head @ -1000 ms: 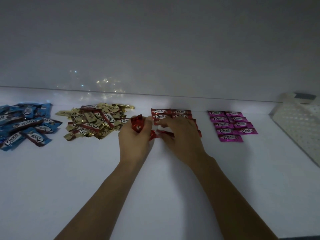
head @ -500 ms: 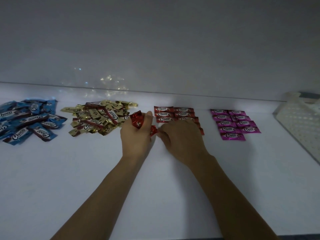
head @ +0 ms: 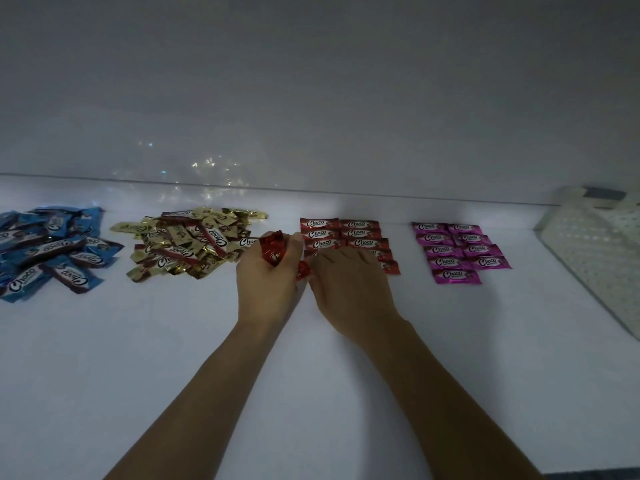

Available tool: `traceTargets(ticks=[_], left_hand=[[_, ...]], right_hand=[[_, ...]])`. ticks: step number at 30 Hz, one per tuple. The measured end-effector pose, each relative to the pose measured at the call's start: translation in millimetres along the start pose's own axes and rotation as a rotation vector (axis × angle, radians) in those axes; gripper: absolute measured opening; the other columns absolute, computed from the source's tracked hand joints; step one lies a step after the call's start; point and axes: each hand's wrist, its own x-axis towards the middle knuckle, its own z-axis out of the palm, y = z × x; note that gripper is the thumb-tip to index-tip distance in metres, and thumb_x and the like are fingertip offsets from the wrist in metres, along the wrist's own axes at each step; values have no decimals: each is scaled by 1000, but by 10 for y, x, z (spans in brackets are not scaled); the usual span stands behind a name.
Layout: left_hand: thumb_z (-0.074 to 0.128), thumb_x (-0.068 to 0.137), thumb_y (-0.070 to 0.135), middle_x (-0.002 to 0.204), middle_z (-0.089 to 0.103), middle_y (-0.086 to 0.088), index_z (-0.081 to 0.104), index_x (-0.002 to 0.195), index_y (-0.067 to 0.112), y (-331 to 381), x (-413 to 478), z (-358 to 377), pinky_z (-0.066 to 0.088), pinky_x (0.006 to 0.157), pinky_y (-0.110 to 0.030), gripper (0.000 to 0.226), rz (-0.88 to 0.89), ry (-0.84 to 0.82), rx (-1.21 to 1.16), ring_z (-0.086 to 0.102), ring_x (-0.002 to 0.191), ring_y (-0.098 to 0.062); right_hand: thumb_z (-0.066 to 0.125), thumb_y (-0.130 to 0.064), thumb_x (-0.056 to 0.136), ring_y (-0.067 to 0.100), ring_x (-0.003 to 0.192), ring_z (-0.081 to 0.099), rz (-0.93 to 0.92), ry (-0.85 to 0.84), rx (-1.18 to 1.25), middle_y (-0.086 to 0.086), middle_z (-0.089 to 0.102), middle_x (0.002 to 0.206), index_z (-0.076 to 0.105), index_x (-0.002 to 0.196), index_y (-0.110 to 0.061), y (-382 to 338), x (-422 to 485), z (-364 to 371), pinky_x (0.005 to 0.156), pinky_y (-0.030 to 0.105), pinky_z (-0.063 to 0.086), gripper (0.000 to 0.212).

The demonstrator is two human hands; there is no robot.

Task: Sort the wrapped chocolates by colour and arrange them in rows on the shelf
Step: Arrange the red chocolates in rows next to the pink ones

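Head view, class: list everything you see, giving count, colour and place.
Blue chocolates: loose heap, blue, shelf's far left.
Gold chocolates: loose heap, gold, left of centre.
Red chocolates: two-column rows, red, centre, partly hidden.
Pink chocolates: nine, pink, two columns, right of centre.
Basket: one, white, far right.
Shelf: one, white, beneath everything.
Left hand: grips a red bunch, centre.
Right hand: over the red rows; grip unclear.

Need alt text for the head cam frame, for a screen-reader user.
A left hand grips a handful of red chocolates while the right hand rests on neat red rows on a white shelf. Pink rows lie to the right near a white basket; a gold pile and a blue pile lie to the left.
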Motion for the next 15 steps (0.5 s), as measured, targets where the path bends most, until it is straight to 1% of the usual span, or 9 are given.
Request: traceTargets(ticks=[2,5,8,10,12,13,14,15], left_hand=[[62,93,20,61,65,10,68,78,4,-10,4,5,49,60,-20,23,-1,-11,-2,62,61,-5],[61,94,19,68,68,7,70,83,5,7,-11,4,49,61,-16,20,4,-18,-16,64,63,-2],[60,94,14,76,70,-3,69,88,-1,26,-26,7,49,59,-13,18,-13,-26,-69,65,64,-1],[61,94,16,74,70,1,68,85,6,25,-34,7,49,62,-14,16,14,-48,-39,66,66,-1],[62,94,19,67,66,7,66,81,9,24,-55,10,46,59,-11,16,39,-93,30,64,62,1],[62,93,19,65,64,6,66,82,7,29,-66,17,45,56,-9,17,43,-118,47,63,59,1],[62,93,19,63,63,7,66,82,5,24,-71,25,44,55,-9,18,44,-142,61,63,57,2],[63,93,20,62,63,8,66,83,5,22,-74,34,46,54,-10,18,45,-161,73,63,56,1]], right_hand=[[62,-21,84,23,82,66,24,29,35,1,71,87,72,94,-15,16,8,19,80,37,48,14],[63,-16,81,23,83,66,87,100,94,1,71,87,71,93,-14,49,25,28,81,37,49,14],[67,-10,78,26,93,66,150,139,80,4,71,99,70,103,-13,117,45,23,89,40,47,25],[62,-11,84,28,110,59,236,101,75,6,66,115,65,116,-14,217,65,-27,101,44,37,32],[51,-17,92,26,128,44,369,5,58,4,54,134,55,129,-19,382,69,-78,112,44,22,37],[47,-20,95,25,133,38,432,-20,53,3,49,140,51,133,-21,473,65,-93,114,43,17,38],[44,-23,97,25,135,35,487,-35,58,3,46,143,49,136,-22,549,57,-97,115,43,16,39],[42,-25,98,26,135,36,527,-51,67,2,46,143,48,137,-22,600,49,-92,115,42,17,39]])
